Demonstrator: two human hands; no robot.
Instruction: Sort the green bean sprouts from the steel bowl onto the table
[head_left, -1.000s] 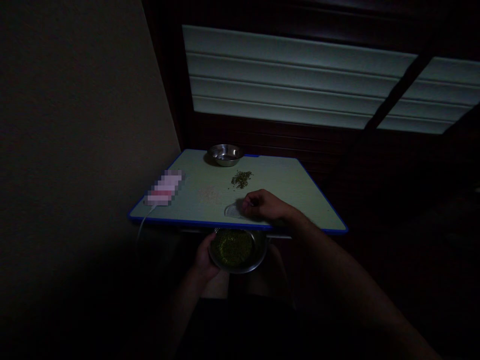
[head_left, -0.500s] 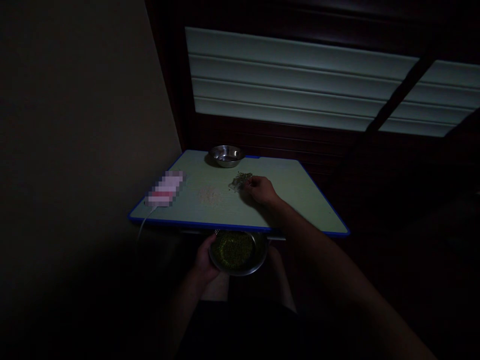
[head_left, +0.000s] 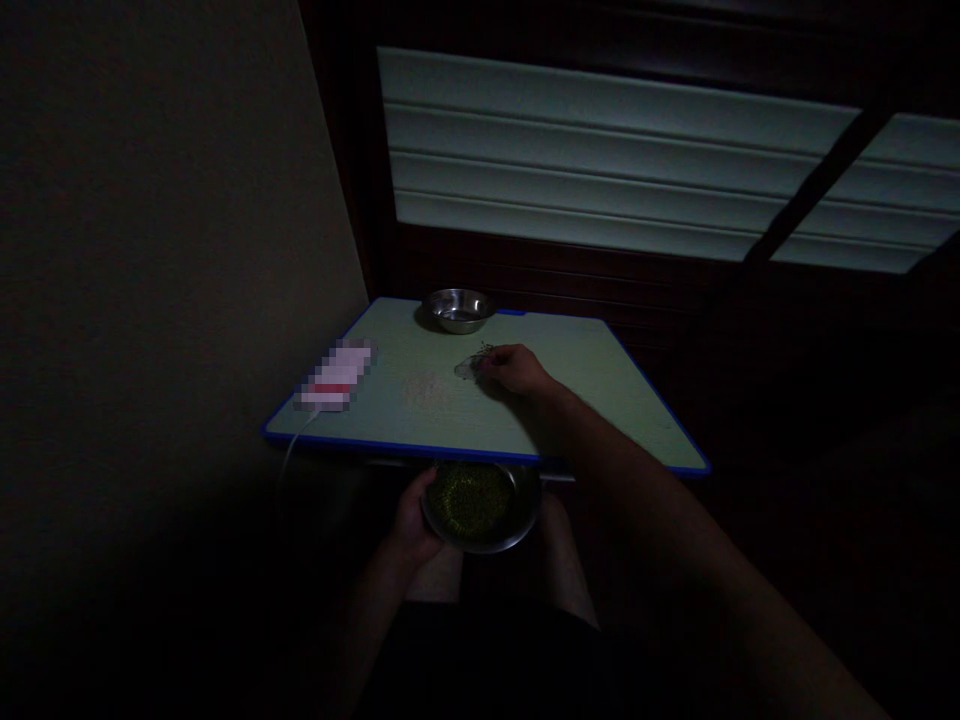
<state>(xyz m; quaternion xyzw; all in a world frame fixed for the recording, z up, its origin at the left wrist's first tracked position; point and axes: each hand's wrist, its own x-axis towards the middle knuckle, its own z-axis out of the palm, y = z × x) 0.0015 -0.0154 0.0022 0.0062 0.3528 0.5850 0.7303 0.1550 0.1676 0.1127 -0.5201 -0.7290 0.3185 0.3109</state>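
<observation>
My left hand grips the left rim of a steel bowl held low at the table's front edge. Small green grains, which look like mung beans, cover much of its bottom. Over the table, my right hand has its fingertips pinched together at a small dark green heap. What the fingers hold is hidden. A greyish, clear-looking patch lies left of the fingertips; its kind cannot be told. Further left is a thin scatter of pale grains.
The pale green table has a blue edge. A second steel bowl stands at the back. On the left lies a blurred pink-white item with a white cable hanging over the front edge. A wall rises left; a slatted panel stands behind.
The right fingertips have moved slightly over the dark green heap and hide more of it. The left hand holds the bowl much as before. The whole view has shifted slightly.
</observation>
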